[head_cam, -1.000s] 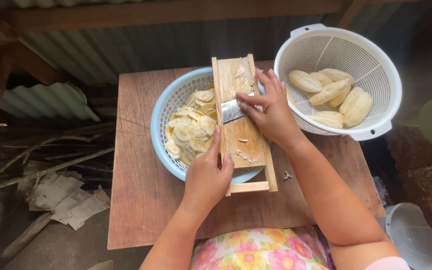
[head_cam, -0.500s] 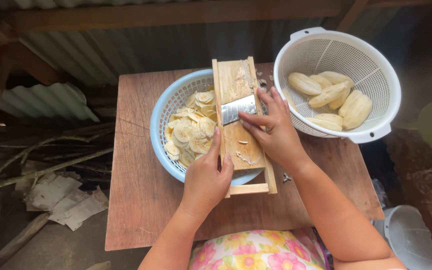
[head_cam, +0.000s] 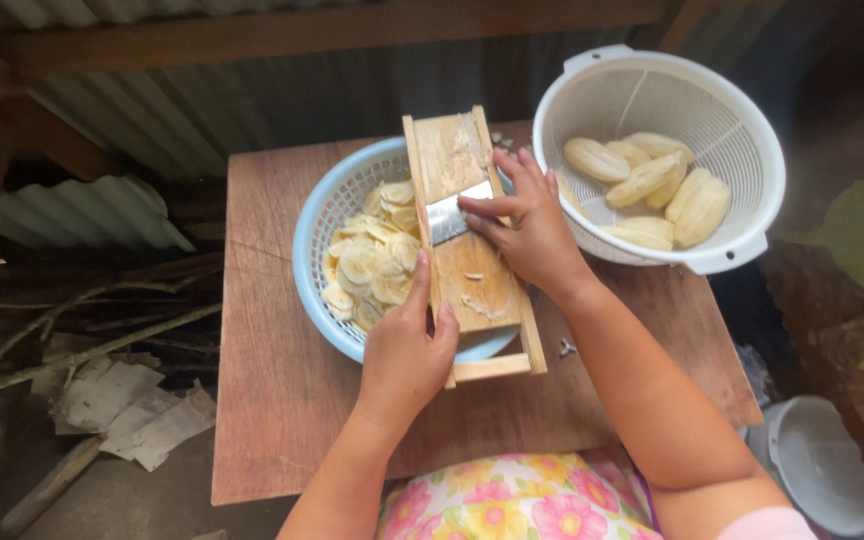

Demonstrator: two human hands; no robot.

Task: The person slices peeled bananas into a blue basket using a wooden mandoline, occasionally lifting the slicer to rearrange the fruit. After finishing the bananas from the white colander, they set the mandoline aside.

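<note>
A wooden slicer board (head_cam: 457, 160) with a metal blade lies across a light blue basket (head_cam: 317, 235) that holds several pale banana slices (head_cam: 372, 262). My left hand (head_cam: 407, 355) grips the board's near left edge. My right hand (head_cam: 522, 225) presses down on the board just right of the blade; whatever piece is under the palm is hidden. A few scraps lie on the board below the blade.
A white colander (head_cam: 742, 180) with several peeled bananas (head_cam: 647, 180) sits at the back right of the small wooden table (head_cam: 272, 400). A white bucket (head_cam: 827, 465) stands on the ground at the lower right. Corrugated metal sheets, sticks and paper scraps lie to the left.
My right hand slid down the slicer board toward me and has now moved back up to the blade. My left hand has kept its grip.
</note>
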